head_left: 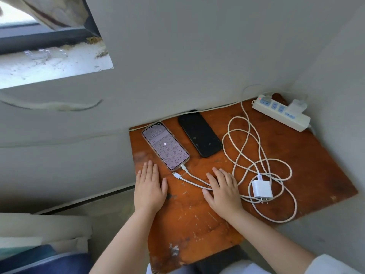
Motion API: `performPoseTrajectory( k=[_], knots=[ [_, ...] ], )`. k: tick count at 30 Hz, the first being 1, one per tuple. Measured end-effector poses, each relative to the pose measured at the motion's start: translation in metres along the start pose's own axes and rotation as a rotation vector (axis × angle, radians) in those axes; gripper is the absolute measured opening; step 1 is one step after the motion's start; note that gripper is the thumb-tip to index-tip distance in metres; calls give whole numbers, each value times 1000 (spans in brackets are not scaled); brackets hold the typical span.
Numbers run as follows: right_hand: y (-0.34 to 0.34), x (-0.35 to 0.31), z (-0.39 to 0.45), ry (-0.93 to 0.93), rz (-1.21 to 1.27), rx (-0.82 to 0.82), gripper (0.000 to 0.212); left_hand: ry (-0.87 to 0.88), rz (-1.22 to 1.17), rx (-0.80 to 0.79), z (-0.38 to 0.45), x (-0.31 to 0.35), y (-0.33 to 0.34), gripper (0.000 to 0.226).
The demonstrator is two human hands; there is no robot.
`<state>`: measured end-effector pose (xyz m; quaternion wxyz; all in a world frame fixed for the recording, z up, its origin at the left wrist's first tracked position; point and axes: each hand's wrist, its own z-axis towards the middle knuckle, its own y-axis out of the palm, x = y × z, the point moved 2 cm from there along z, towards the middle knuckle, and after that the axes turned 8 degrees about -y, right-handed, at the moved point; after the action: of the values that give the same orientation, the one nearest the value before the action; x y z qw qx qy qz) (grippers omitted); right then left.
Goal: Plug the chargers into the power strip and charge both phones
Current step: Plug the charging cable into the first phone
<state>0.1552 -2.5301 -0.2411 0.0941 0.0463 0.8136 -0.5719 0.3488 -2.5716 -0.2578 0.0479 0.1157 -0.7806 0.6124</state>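
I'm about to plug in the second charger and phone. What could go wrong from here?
1. The white cables lie looped over each other around the loose charger; lifting it toward the power strip may tug the lit phone's plug out.
2. The right hand rests on both cables, so the free connector could snag before reaching the black phone.

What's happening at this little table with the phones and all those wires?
A person is setting two phones to charge. The lit phone already has a cable plugged in, fed by a charger in the power strip. The black phone has nothing connected; a loose cable end lies near it, and the second charger lies unplugged on the wooden table. The left hand rests flat on the table, the right hand on the cables.
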Motion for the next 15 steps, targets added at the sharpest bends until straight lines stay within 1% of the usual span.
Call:
performPoseTrajectory(
  k=[1, 2, 3, 4, 5, 6, 7, 10, 11, 15],
  knots=[
    [-5, 1, 1, -25, 39, 17, 61, 1, -6, 2, 0, 0, 0, 96],
    [-13, 3, 0, -58, 66, 46, 56, 6, -12, 4, 0, 0, -1, 95],
    [-19, 9, -4, -76, 80, 120, 54, 12, -18, 10, 0, 0, -1, 95],
    [-26, 19, -10, -42, 99, 190, 49, 18, -27, 21, 1, 0, 1, 94],
    [-31, 32, -17, 9, 68, 259, 41, 18, -35, 30, 1, 0, 3, 92],
    [-36, 47, -24, 73, 4, 292, 34, 15, -39, 31, 0, 0, 5, 91],
    [-40, 60, -29, 128, -54, 296, 33, 11, -39, 30, -1, 0, 6, 89],
    [-47, 76, -34, 261, -192, 103, 45, 16, -50, 48, 1, 1, 4, 84],
    [-48, 78, -33, 259, -220, 65, 48, 16, -53, 40, 0, 2, 3, 85],
    [-50, 79, -25, 236, -129, 66, 49, 23, -54, 8, -3, 1, -1, 89]
  ],
)
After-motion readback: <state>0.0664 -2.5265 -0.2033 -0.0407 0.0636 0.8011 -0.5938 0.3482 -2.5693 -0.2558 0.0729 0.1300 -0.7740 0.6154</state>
